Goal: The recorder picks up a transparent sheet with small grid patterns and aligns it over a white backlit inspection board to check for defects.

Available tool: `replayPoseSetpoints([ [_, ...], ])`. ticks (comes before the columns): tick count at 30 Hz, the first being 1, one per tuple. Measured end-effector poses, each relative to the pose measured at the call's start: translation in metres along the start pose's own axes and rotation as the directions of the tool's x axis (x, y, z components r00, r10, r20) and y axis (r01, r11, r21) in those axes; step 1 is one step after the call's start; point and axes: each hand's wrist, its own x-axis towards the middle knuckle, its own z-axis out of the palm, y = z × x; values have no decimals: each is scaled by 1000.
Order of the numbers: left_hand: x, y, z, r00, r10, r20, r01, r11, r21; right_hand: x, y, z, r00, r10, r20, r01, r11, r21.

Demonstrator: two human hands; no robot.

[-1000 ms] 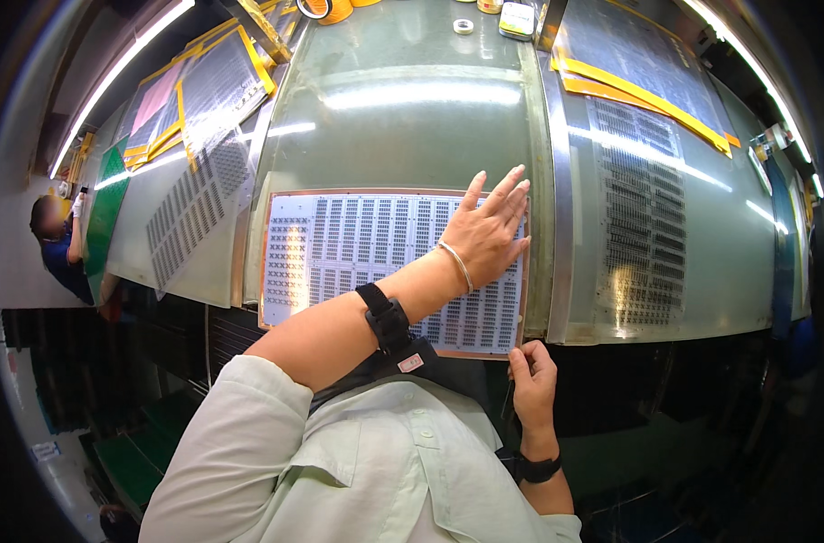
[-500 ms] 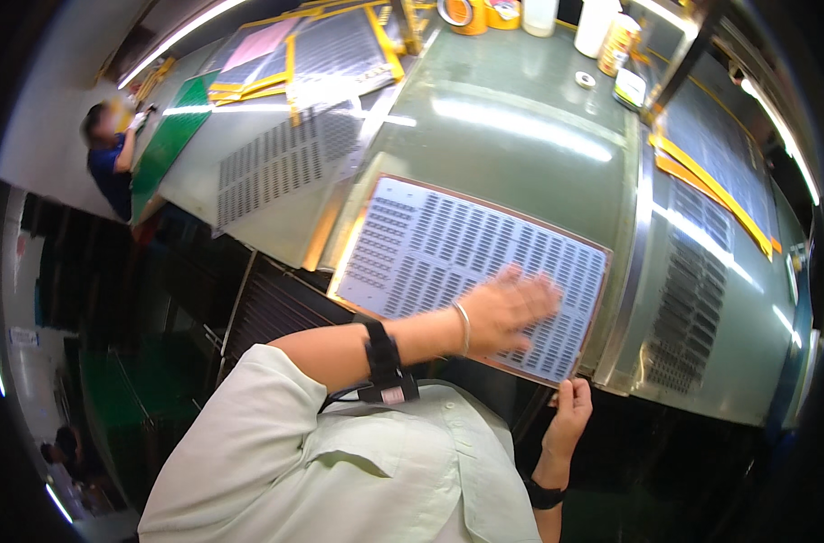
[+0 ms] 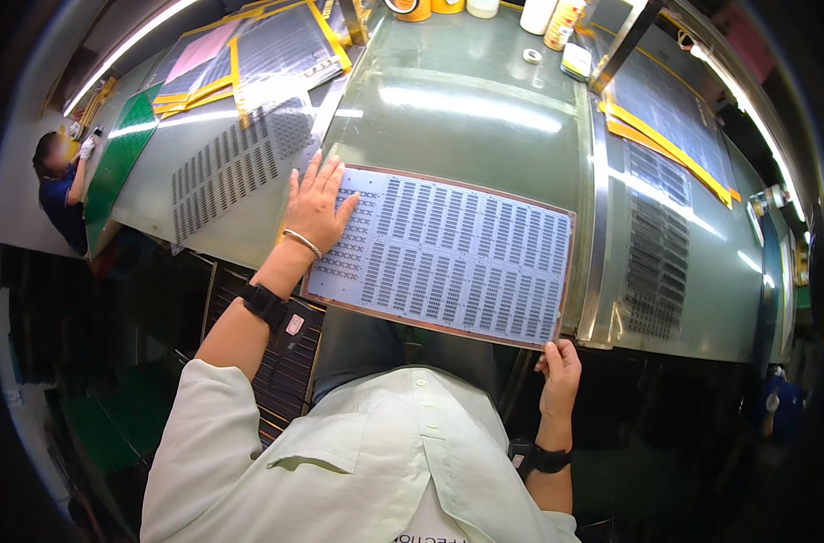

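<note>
A rectangular circuit board panel [image 3: 471, 231], pale bluish with rows of small dark patterns and a copper-coloured rim, lies at the near edge of the greenish worktop. Flat across its far left corner rests my left hand [image 3: 318, 210], fingers stretched and spread, partly beyond the panel's left edge. At the near right corner, my right hand [image 3: 559, 364] pinches the panel between thumb and fingers. That corner reaches past the worktop's front edge.
Patterned film sheets [image 3: 227, 172] with yellow-edged sheets [image 3: 285, 54] lie to the left; more film [image 3: 656, 244] lies on the right. A metal strip [image 3: 596, 235] borders the worktop [image 3: 466, 54]. Bottles [image 3: 564, 23] and a tape roll [image 3: 531, 56] stand behind. Another person [image 3: 61, 185] works at far left.
My left hand has swept from the panel's right half to its left edge. My right hand still pinches the near right corner. The whole view has shifted.
</note>
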Motion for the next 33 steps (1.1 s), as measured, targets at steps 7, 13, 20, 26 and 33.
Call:
replayPoseSetpoints([
  [7,6,1,12,1000,-6,-27,6,1000,-23,2,1,-2,999,-27,30,28,999,-42],
  [13,-1,14,5,999,14,45,-9,992,-124,3,-2,2,999,25,23,-24,999,-46],
  [20,-78,69,-42,916,390,93,-300,820,-487,0,-1,2,999,20,49,-17,999,-51],
  [26,-119,21,-65,924,-292,-247,156,877,-454,-4,-9,-3,999,31,10,-31,999,-37],
  [33,-151,4,-44,620,-507,599,666,-63,-743,-9,-21,3,999,-33,-40,29,994,-102],
])
